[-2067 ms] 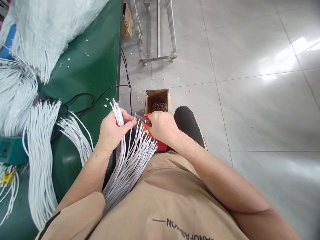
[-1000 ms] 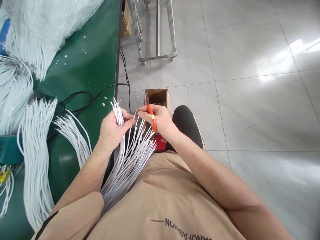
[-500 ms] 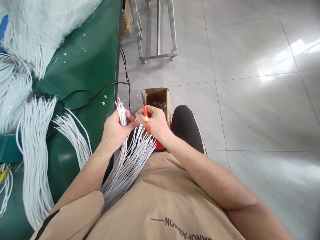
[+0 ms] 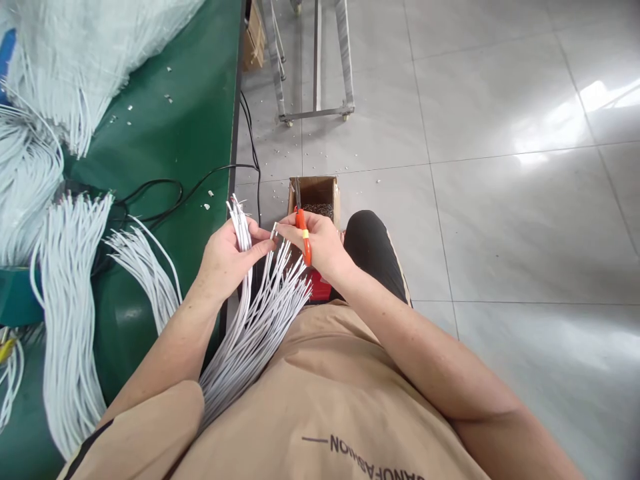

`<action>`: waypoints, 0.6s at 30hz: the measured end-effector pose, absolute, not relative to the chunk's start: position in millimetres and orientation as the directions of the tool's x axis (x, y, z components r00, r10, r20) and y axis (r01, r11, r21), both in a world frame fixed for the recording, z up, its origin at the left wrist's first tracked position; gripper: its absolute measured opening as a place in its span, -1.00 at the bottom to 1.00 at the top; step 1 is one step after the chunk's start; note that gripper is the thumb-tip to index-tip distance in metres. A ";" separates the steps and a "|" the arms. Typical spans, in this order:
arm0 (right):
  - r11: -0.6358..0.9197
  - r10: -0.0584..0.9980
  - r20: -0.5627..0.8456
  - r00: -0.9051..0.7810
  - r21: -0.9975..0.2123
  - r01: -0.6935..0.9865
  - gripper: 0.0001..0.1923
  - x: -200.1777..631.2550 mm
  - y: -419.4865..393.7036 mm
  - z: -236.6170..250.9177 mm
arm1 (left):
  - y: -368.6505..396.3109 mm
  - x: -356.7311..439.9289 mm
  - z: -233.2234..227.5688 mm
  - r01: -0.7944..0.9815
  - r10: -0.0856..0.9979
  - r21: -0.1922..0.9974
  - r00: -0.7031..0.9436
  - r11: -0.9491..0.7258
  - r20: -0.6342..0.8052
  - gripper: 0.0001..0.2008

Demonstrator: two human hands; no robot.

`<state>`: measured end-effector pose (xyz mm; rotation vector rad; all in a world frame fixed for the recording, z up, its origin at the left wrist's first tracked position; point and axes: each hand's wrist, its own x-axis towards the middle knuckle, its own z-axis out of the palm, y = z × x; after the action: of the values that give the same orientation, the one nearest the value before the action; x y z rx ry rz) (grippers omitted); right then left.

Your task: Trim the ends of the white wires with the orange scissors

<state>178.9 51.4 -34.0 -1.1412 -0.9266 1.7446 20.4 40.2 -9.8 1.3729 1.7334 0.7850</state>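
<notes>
My left hand (image 4: 223,260) grips a bunch of thin white cables (image 4: 241,227) whose ends stick up past my fingers. More loose white cables (image 4: 265,307) fan out across my lap below both hands. My right hand (image 4: 317,243) holds orange-handled cutters (image 4: 301,227), tips pointing away from me, while its thumb and forefinger pinch the end of a single white cable (image 4: 274,233) next to my left fingertips.
A small open cardboard box (image 4: 314,193) with dark bits inside stands on the tiled floor past my knee. The green workbench (image 4: 175,133) on the left carries heaps of white cables (image 4: 70,293) and black cords (image 4: 165,193). A metal trolley frame (image 4: 315,67) stands further off.
My right hand turned the cutters from cutting at a cable end to pointing upright, then pinched one cable end beside my left fingers. The left hand kept its bunch, shifting slightly.
</notes>
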 end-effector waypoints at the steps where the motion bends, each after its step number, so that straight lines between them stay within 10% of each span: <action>1: -0.354 0.925 -0.301 -0.234 -0.905 -0.235 -0.78 176.6 48.2 -34.9 | 40.6 20.1 -10.9 0.486 0.975 0.845 -0.131 0.223 -0.182 -0.70; 13: -0.306 0.939 -0.251 -0.235 -0.921 -0.239 -0.75 170.8 54.2 -34.1 | 41.9 18.6 -9.6 0.370 0.965 0.891 -0.101 0.262 -0.242 -0.72; 18: -0.155 0.987 -0.158 0.010 -0.978 -0.140 -0.76 170.7 56.4 -28.1 | 42.0 13.9 -6.7 0.350 0.964 0.900 -0.037 0.259 -0.263 -0.64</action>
<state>170.7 56.4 -28.1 -1.2277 -1.0113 1.3705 13.9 42.0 -6.7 1.2573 1.5720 0.8052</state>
